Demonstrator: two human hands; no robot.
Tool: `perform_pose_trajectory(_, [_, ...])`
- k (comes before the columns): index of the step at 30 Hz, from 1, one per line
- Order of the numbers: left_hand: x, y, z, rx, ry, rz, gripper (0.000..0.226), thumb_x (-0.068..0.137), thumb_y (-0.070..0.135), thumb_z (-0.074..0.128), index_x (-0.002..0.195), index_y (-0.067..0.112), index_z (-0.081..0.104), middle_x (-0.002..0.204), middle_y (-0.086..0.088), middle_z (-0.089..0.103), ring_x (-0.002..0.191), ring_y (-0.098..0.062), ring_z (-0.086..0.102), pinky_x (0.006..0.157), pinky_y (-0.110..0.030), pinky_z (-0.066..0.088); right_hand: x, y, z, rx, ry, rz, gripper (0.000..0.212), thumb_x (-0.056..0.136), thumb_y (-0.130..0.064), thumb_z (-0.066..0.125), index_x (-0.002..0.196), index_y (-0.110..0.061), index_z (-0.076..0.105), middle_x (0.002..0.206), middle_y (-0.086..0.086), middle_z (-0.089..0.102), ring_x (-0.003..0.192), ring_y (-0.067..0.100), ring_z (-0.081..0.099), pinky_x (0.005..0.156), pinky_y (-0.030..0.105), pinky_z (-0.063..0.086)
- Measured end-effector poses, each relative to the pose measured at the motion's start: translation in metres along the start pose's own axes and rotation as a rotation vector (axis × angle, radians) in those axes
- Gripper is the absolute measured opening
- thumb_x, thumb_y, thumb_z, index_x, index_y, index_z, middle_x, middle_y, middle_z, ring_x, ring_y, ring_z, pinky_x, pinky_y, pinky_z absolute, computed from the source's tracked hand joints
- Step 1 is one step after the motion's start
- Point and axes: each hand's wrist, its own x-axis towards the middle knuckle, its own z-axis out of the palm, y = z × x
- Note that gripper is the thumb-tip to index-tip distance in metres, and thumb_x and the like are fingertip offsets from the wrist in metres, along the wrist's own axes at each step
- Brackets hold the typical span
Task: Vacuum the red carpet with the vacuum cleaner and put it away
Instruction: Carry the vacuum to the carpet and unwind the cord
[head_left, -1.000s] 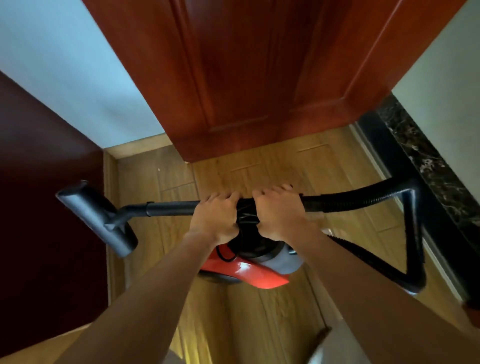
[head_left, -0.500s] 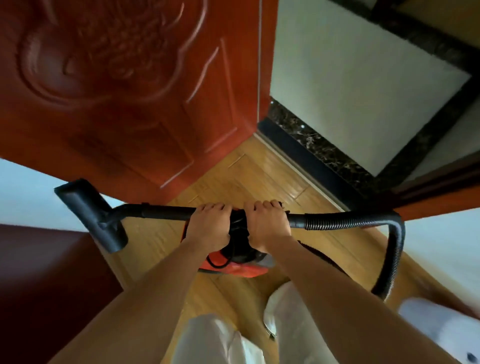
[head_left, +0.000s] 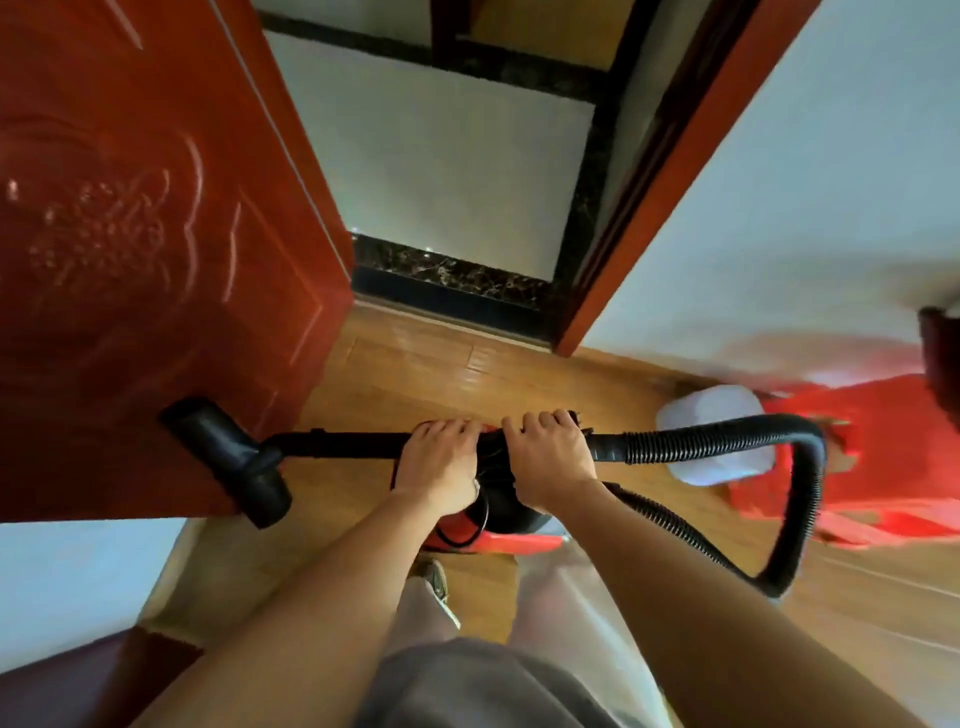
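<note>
I carry the red and black vacuum cleaner (head_left: 498, 535) off the wooden floor, its body hanging under my hands. My left hand (head_left: 441, 467) grips the black wand (head_left: 337, 444), which runs level to the left and ends in the black floor nozzle (head_left: 234, 457). My right hand (head_left: 550, 462) is closed on the handle where the ribbed black hose (head_left: 800, 493) starts; the hose loops right, down and back to the body. A blurred red patch (head_left: 893, 447) lies on the floor at the right; I cannot tell whether it is the carpet.
An open red wooden door (head_left: 156, 260) stands at the left, close to the nozzle. Ahead is a doorway with a dark marble threshold (head_left: 452, 280) and a red frame (head_left: 649, 208). A white container (head_left: 711, 415) sits at the right. A dark red sofa edge (head_left: 78, 686) is at bottom left.
My view has swung right: the door slid to the left, and the doorway, white container and red patch came into sight. Both hands keep the same hold on the vacuum.
</note>
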Motion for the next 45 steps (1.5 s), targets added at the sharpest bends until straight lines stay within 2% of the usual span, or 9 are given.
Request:
perform_pose_trajectory(4, [-0.023, 0.051, 0.000, 0.028, -0.096, 0.157, 0.064, 0.080, 0.028, 0.072, 0.138, 0.021, 0.045, 0.136, 0.001, 0.056, 0.126, -0.024, 0.051, 0.100, -0.036, 0.044, -0.076, 0.010, 0.006, 0.049, -0.008, 0.183, 0.051, 0.076, -0.029, 0.069, 0.120, -0.013, 0.050, 0.112, 0.014, 0.063, 0.104, 0.034, 0.059, 0.097, 0.043, 0.040])
perform_pose_trajectory(7, [-0.038, 0.092, 0.005, 0.092, -0.146, 0.256, 0.058, 0.079, 0.028, 0.075, 0.130, 0.020, 0.050, 0.130, 0.001, 0.057, 0.123, -0.024, 0.052, 0.097, -0.037, 0.048, -0.130, 0.017, 0.022, 0.109, -0.002, 0.301, 0.045, 0.077, -0.028, 0.067, 0.116, -0.013, 0.052, 0.108, 0.012, 0.064, 0.102, 0.033, 0.060, 0.097, 0.043, 0.039])
perform_pose_trajectory(11, [-0.058, 0.170, 0.015, 0.230, -0.173, 0.436, 0.046, 0.077, 0.030, 0.073, 0.117, 0.022, 0.051, 0.117, 0.002, 0.062, 0.111, -0.024, 0.058, 0.084, -0.036, 0.050, -0.210, 0.044, 0.054, 0.202, 0.021, 0.476, 0.041, 0.073, -0.026, 0.068, 0.108, -0.014, 0.053, 0.100, 0.010, 0.066, 0.094, 0.032, 0.062, 0.093, 0.043, 0.041])
perform_pose_trajectory(16, [-0.082, 0.291, 0.036, 0.373, -0.185, 0.641, 0.053, 0.077, 0.036, 0.069, 0.124, 0.024, 0.046, 0.120, 0.003, 0.061, 0.115, -0.024, 0.057, 0.090, -0.039, 0.048, -0.316, 0.095, 0.100, 0.283, 0.066, 0.627, 0.038, 0.069, -0.023, 0.068, 0.103, -0.016, 0.054, 0.095, 0.008, 0.067, 0.090, 0.030, 0.063, 0.092, 0.042, 0.042])
perform_pose_trajectory(20, [-0.105, 0.401, 0.060, 0.375, -0.208, 0.762, 0.044, 0.075, 0.032, 0.066, 0.113, 0.026, 0.045, 0.115, 0.004, 0.062, 0.112, -0.025, 0.061, 0.087, -0.039, 0.048, -0.411, 0.145, 0.131, 0.298, 0.069, 0.754, 0.037, 0.074, -0.024, 0.066, 0.107, -0.016, 0.052, 0.101, 0.008, 0.065, 0.096, 0.029, 0.061, 0.094, 0.041, 0.038])
perform_pose_trajectory(28, [-0.157, 0.586, 0.111, 0.334, -0.275, 0.941, 0.032, 0.076, 0.028, 0.061, 0.102, 0.026, 0.044, 0.109, 0.001, 0.065, 0.106, -0.027, 0.064, 0.083, -0.040, 0.049, -0.580, 0.223, 0.168, 0.281, 0.018, 0.955, 0.038, 0.077, -0.028, 0.067, 0.110, -0.015, 0.053, 0.108, 0.007, 0.062, 0.104, 0.028, 0.059, 0.099, 0.040, 0.039])
perform_pose_trajectory(35, [-0.171, 0.700, 0.156, 0.329, -0.363, 1.016, 0.033, 0.077, 0.035, 0.059, 0.107, 0.029, 0.047, 0.106, 0.003, 0.066, 0.105, -0.025, 0.065, 0.082, -0.039, 0.049, -0.664, 0.283, 0.216, 0.300, -0.026, 1.071, 0.034, 0.080, -0.027, 0.066, 0.111, -0.016, 0.055, 0.108, 0.005, 0.062, 0.103, 0.027, 0.059, 0.099, 0.039, 0.036])
perform_pose_trajectory(40, [-0.163, 0.799, 0.189, 0.282, -0.420, 1.083, 0.029, 0.077, 0.032, 0.059, 0.103, 0.028, 0.046, 0.103, 0.002, 0.066, 0.101, -0.026, 0.066, 0.080, -0.039, 0.049, -0.721, 0.353, 0.247, 0.295, -0.087, 1.145, 0.032, 0.081, -0.029, 0.065, 0.110, -0.018, 0.055, 0.108, 0.005, 0.062, 0.103, 0.027, 0.059, 0.100, 0.040, 0.036])
perform_pose_trajectory(45, [-0.161, 0.895, 0.204, 0.272, -0.418, 1.203, 0.032, 0.076, 0.034, 0.058, 0.105, 0.028, 0.045, 0.103, 0.002, 0.066, 0.101, -0.026, 0.066, 0.083, -0.041, 0.052, -0.777, 0.410, 0.264, 0.272, -0.101, 1.279, 0.026, 0.088, -0.026, 0.060, 0.112, -0.016, 0.055, 0.112, 0.007, 0.062, 0.107, 0.029, 0.059, 0.105, 0.041, 0.035])
